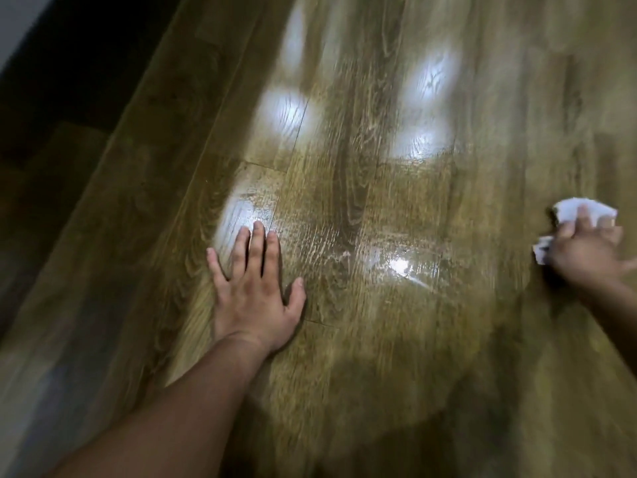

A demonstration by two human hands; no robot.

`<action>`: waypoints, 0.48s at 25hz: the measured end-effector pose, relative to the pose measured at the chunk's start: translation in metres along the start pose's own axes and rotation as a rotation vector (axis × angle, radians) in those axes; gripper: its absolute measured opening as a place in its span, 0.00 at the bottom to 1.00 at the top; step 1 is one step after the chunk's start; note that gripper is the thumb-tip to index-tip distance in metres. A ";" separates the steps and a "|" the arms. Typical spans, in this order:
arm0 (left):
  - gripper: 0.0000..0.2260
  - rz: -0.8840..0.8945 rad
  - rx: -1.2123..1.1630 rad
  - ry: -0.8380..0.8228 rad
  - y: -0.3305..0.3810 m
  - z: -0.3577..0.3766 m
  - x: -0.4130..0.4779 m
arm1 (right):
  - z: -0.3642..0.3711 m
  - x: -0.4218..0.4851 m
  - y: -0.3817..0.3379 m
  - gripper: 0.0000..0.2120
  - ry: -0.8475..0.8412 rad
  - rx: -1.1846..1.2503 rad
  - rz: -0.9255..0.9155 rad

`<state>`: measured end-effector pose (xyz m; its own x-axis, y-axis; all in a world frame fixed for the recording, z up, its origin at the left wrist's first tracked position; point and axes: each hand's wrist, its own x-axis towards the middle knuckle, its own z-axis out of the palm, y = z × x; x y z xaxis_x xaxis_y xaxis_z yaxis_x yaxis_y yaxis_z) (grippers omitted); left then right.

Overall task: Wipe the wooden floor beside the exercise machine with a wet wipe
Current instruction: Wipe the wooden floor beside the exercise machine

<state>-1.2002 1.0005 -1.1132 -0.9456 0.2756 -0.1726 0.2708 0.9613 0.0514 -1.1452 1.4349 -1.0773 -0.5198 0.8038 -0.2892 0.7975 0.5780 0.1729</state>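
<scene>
1. Left hand [256, 288]: I see it flat on the wooden floor [379, 174], palm down. The fingers are straight and slightly spread, the thumb is out to the side, and it holds nothing.
2. Right hand [586, 251]: well apart from the left and motion-blurred. It lies over the wet wipe.
3. Wet wipe [601, 210]: white and crumpled. It pokes out past the right fingertips and again at the side facing the left hand. I cannot tell whether the fingers curl round it or only press it down.
4. Glossy wet streak [403, 265]: on the boards between the two hands, nearer the right.
5. Pale light reflections [286, 113]: on the floor beyond the left fingertips.
</scene>
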 end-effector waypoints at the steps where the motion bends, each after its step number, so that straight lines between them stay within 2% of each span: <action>1: 0.36 0.001 0.002 -0.008 0.001 -0.001 0.000 | 0.000 0.002 -0.012 0.35 -0.005 0.026 0.028; 3: 0.36 -0.005 0.002 -0.006 0.001 -0.002 0.000 | 0.008 -0.015 -0.085 0.39 0.053 0.125 -0.169; 5: 0.36 -0.002 0.002 0.010 0.001 -0.001 0.000 | 0.017 -0.054 -0.179 0.36 0.109 0.193 -0.524; 7: 0.36 -0.015 -0.012 0.017 0.003 0.000 -0.001 | 0.024 -0.111 -0.272 0.30 0.084 0.096 -0.824; 9: 0.36 -0.025 -0.021 0.032 0.005 -0.001 -0.004 | 0.019 -0.149 -0.316 0.27 0.042 0.045 -1.110; 10: 0.36 -0.024 -0.019 0.024 0.004 -0.001 -0.003 | 0.016 -0.150 -0.310 0.26 0.060 0.035 -1.182; 11: 0.36 -0.020 -0.014 0.015 0.002 -0.001 -0.001 | 0.015 -0.139 -0.286 0.25 0.099 0.037 -1.154; 12: 0.35 -0.020 -0.008 0.012 0.000 0.000 -0.001 | 0.015 -0.122 -0.251 0.26 0.144 0.044 -1.034</action>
<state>-1.1993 1.0004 -1.1134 -0.9529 0.2563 -0.1620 0.2504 0.9665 0.0558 -1.2772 1.1895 -1.0998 -0.9846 -0.0688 -0.1610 -0.0479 0.9903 -0.1306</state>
